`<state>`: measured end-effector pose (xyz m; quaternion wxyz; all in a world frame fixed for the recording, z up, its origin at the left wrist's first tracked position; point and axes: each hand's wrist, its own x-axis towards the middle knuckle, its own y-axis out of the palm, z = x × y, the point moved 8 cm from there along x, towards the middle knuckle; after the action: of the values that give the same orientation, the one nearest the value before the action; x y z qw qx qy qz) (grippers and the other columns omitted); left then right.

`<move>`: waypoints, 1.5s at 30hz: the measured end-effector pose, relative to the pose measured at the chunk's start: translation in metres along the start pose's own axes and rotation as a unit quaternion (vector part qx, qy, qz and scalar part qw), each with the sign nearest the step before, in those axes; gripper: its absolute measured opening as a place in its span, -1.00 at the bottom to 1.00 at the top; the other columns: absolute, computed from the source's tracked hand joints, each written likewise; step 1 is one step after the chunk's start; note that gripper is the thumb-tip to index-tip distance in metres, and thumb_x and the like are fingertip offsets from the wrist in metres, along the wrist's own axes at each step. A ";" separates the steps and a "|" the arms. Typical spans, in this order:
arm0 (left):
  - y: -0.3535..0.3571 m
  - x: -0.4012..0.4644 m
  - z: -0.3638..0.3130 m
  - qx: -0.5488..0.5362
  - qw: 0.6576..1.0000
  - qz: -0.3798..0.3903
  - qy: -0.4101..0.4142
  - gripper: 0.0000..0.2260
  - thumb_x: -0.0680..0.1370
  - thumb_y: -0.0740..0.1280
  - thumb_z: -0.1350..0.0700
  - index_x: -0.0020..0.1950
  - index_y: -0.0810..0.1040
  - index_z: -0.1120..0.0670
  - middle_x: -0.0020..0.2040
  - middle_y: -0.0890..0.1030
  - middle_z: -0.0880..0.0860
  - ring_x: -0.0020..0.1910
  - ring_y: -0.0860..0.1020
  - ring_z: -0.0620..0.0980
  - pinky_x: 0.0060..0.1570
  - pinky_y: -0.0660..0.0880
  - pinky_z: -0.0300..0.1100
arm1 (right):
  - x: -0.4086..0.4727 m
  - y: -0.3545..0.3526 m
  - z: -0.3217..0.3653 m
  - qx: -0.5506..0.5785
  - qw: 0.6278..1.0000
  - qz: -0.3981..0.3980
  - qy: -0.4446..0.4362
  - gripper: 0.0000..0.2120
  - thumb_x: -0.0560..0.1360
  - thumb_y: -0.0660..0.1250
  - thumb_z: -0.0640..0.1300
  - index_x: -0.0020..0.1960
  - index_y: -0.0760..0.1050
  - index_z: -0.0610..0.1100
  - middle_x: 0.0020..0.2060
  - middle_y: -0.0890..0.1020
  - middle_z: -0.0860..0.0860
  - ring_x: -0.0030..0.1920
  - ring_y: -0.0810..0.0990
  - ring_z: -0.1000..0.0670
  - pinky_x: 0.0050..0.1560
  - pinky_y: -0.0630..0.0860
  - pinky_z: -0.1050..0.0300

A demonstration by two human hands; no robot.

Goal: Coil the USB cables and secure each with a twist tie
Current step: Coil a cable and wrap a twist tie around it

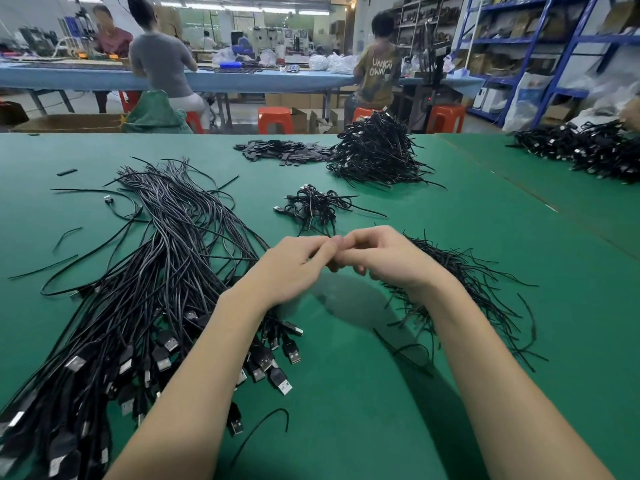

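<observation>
Left hand (294, 263) and right hand (377, 256) meet fingertips above the green table (381, 393).

I see a green table (346, 393) carrying loose USB cables (149, 271); right of them lie twist ties (460, 282), beyond them coiled bundles (375, 154).

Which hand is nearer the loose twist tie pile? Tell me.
Right. The right hand hovers at the inner edge of the twist tie pile, its wrist over the ties. The left hand is farther, on the far side of the right hand, beside the uncoiled USB cables.
</observation>
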<state>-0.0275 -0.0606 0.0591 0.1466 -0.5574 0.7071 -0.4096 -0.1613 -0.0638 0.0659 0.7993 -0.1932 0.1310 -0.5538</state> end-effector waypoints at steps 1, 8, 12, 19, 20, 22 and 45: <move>0.001 0.000 -0.004 -0.011 1.000 0.009 0.004 -0.60 0.68 0.05 -0.20 -0.15 0.58 -0.11 -0.18 0.66 -0.18 -0.13 0.59 -0.18 -0.02 0.49 -0.20 | 0.000 -0.008 -0.001 0.028 0.999 -0.016 0.004 -0.94 0.49 0.44 -0.18 -0.14 0.69 -0.10 -0.32 0.64 0.06 -0.41 0.40 0.14 -0.46 0.29 0.36; 0.008 0.007 -0.041 -0.118 0.992 -0.040 0.011 -0.61 0.72 0.07 0.06 -0.29 0.36 0.05 -0.45 0.40 -0.09 -0.47 0.32 -0.15 -0.34 0.29 -0.20 | 0.006 -0.021 -0.014 0.317 0.947 -0.061 0.005 -0.87 0.61 0.33 -0.06 0.05 0.62 -0.07 -0.21 0.67 0.03 -0.31 0.52 0.07 -0.35 0.41 0.27; 0.019 0.012 -0.060 -0.466 0.883 -0.033 -0.043 -0.63 0.74 0.02 0.02 -0.24 0.31 0.08 -0.46 0.23 -0.08 -0.52 0.19 -0.13 -0.51 0.17 -0.32 | 0.005 0.006 -0.017 0.262 0.965 0.019 -0.007 -0.75 0.53 0.15 -0.35 0.05 0.53 -0.11 -0.27 0.65 0.07 -0.21 0.57 0.07 -0.08 0.47 0.07; 0.003 0.012 -0.058 -0.642 0.763 -0.043 -0.058 -0.67 0.72 0.04 -0.09 -0.16 0.34 0.03 -0.43 0.15 -0.10 -0.46 0.07 -0.12 -0.53 0.04 -0.30 | -0.009 0.039 -0.011 0.154 0.970 0.188 -0.025 -0.58 0.45 0.24 -0.54 0.29 0.48 -0.39 0.29 0.61 -0.16 0.34 0.57 -0.03 0.41 0.47 -0.10; 0.001 0.012 -0.058 -0.666 0.743 -0.040 -0.060 -0.67 0.73 0.04 -0.07 -0.15 0.35 0.04 -0.43 0.16 -0.11 -0.45 0.08 -0.12 -0.51 0.05 -0.29 | -0.010 0.043 -0.011 0.119 0.972 0.199 -0.026 -0.60 0.49 0.23 -0.56 0.31 0.47 -0.39 0.33 0.60 -0.17 0.38 0.54 -0.03 0.44 0.44 -0.10; -0.002 0.013 -0.059 -0.718 0.693 -0.034 -0.060 -0.69 0.73 0.04 -0.01 -0.13 0.37 0.06 -0.42 0.21 -0.11 -0.42 0.12 -0.12 -0.48 0.12 -0.29 | -0.010 0.050 -0.008 0.073 0.977 0.197 -0.034 -0.64 0.52 0.24 -0.52 0.28 0.52 -0.37 0.29 0.63 -0.12 0.37 0.55 -0.01 0.47 0.40 -0.07; -0.036 0.008 -0.025 -0.775 0.622 -0.090 -0.070 -0.64 0.74 -0.02 -0.02 -0.19 0.34 0.05 -0.41 0.28 -0.08 -0.47 0.15 -0.15 -0.53 0.09 -0.27 | -0.040 0.007 -0.015 0.206 0.922 0.324 0.045 -0.63 0.50 0.45 0.10 0.16 0.63 -0.13 -0.46 0.48 0.00 -0.41 0.59 -0.02 -0.16 0.63 0.06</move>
<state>-0.0224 -0.0589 0.1030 -0.3280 -0.5523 0.6970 0.3186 -0.1756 -0.0261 0.0494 0.9505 0.0536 0.1051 -0.2876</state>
